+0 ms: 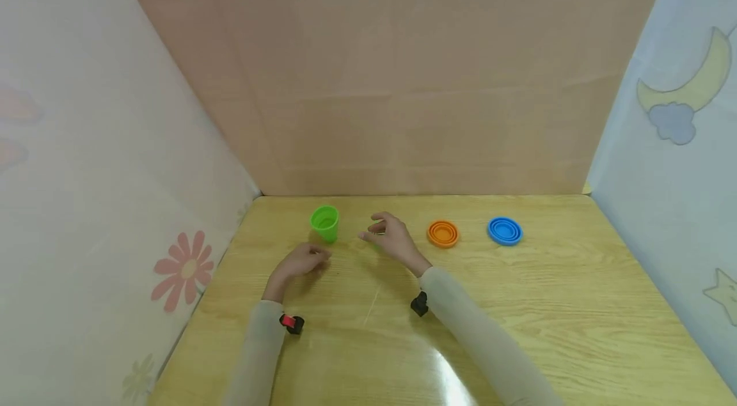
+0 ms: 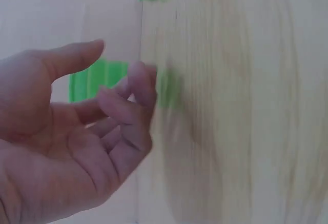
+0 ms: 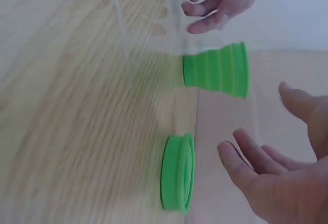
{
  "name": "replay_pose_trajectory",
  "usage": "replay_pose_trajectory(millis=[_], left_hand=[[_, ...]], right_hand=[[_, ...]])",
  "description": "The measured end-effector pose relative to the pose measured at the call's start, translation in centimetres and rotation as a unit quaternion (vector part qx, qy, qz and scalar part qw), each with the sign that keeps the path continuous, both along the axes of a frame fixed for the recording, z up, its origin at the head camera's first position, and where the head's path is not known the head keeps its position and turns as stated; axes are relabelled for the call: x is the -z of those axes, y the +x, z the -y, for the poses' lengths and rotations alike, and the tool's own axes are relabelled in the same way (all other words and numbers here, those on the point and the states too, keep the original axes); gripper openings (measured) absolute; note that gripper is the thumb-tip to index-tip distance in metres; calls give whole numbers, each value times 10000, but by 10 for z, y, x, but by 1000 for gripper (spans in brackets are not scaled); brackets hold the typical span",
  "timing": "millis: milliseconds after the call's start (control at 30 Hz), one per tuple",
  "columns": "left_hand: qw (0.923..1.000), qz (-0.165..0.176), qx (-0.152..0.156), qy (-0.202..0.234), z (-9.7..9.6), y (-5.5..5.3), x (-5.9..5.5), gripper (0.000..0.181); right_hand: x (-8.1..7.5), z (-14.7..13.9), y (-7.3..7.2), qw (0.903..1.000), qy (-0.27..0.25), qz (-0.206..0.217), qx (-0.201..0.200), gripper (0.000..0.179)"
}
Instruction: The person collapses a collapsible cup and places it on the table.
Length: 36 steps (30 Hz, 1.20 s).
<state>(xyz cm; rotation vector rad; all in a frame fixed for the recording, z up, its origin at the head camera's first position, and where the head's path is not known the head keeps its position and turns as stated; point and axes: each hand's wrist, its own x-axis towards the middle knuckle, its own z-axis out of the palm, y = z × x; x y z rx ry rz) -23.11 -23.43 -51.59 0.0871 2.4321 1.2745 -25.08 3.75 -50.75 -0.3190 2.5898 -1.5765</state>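
A green cup [image 1: 325, 222], pulled out to full height, stands upright near the table's back left. My left hand [image 1: 315, 256] hovers just in front of it with fingers loosely curled and holds nothing; the left wrist view shows the green cup [image 2: 95, 78] behind the fingers [image 2: 141, 83]. My right hand [image 1: 373, 233] is to the cup's right, fingers relaxed and empty. The right wrist view shows a flattened green cup [image 3: 178, 172] lying on the table close to the right hand [image 3: 266, 157], with the tall green cup [image 3: 218, 70] and the left hand [image 3: 218, 3] beyond it.
A flattened orange cup [image 1: 443, 233] and a flattened blue cup [image 1: 505, 231] lie in a row to the right of my right hand. The wooden table [image 1: 518, 316] is boxed in by a brown back wall and patterned side walls.
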Motion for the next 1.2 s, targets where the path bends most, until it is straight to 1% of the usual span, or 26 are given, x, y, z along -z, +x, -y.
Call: replay_pose_trajectory(millis=[133,167,267,367,467,600,767,867,1000,1200], left_hand=[[9975,-34,-636,303,17,-7,1,47],[9966,-83,-733,371,19,-9,1,50],[9954,-240,-798,465,24,-16,2,60],[9958,-354,-731,419,28,-21,1,67],[9967,-392,-619,363,33,-26,-2,72],[9969,-350,-469,530,38,-32,-7,78],[9950,-189,-508,835,39,-38,-10,84],[9941,-119,-505,953,37,-42,-8,84],[9939,-70,-488,985,35,-44,-7,84],[9943,-179,-366,983,33,-48,-7,72]], right_hand=[[0,17,-9,9985,301,6,-463,68],[1,20,-11,9979,349,16,-549,69],[3,30,-17,9973,344,72,-647,72],[5,40,-23,9970,304,198,-690,75],[6,50,-27,9962,345,331,-722,78],[7,63,-31,9961,375,419,-685,81],[8,73,-35,9958,392,478,-674,81],[9,75,-35,9957,312,550,-670,80],[12,77,-36,9957,186,621,-655,80],[16,80,-43,9963,-17,572,-641,72]])
